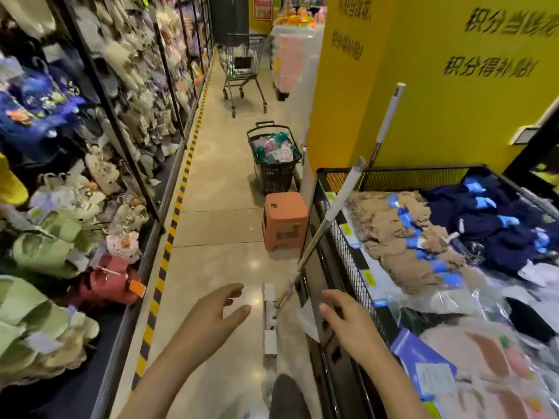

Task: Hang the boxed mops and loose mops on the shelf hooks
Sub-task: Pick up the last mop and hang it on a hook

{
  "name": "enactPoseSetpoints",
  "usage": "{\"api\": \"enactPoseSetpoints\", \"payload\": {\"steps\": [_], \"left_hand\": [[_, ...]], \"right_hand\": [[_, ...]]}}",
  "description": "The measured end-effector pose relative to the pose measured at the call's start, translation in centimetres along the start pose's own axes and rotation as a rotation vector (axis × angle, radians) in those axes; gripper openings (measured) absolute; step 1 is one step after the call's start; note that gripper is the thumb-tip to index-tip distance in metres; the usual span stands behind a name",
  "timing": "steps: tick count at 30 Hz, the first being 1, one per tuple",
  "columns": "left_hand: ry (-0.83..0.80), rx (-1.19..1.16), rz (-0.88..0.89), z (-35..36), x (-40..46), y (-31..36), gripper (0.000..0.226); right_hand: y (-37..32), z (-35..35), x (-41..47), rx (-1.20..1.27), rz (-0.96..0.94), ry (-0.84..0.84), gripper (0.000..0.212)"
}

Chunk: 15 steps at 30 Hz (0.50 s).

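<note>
While both our left hand (216,313) and right hand (348,320) hovered empty with fingers loosely spread, we noted one loose mop (314,237) on the floor, its handle leaning against the wire bin (341,234), and a second mop (388,122) propped by the yellow pillar (423,101).

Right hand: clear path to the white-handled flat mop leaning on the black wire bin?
Probably yes. The right hand, open, hovers beside the white-handled flat mop, whose pole leans on the black wire bin; nothing lies between them.
</note>
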<state>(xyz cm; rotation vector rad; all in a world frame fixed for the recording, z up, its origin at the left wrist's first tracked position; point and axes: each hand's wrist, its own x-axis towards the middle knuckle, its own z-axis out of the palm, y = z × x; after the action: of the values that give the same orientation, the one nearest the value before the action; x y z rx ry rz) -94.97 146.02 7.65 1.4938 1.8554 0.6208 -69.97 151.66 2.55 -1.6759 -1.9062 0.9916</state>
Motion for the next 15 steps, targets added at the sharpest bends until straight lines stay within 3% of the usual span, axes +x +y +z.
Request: {"api": "enactPoseSetpoints", "payload": {"steps": [7, 15], "left_hand": [[0.117, -0.061, -0.099, -1.7, 8.3, 0.3, 0.045], [0.166, -0.097, -0.168, 0.6, 13.5, 1.7, 0.044]], "right_hand": [[-0.5, -5.0, 14.7, 0.08, 0.065, 0.095, 0.041], [1.3, -7.6, 25.9, 0.34, 0.203, 0.252, 0.078]]}}
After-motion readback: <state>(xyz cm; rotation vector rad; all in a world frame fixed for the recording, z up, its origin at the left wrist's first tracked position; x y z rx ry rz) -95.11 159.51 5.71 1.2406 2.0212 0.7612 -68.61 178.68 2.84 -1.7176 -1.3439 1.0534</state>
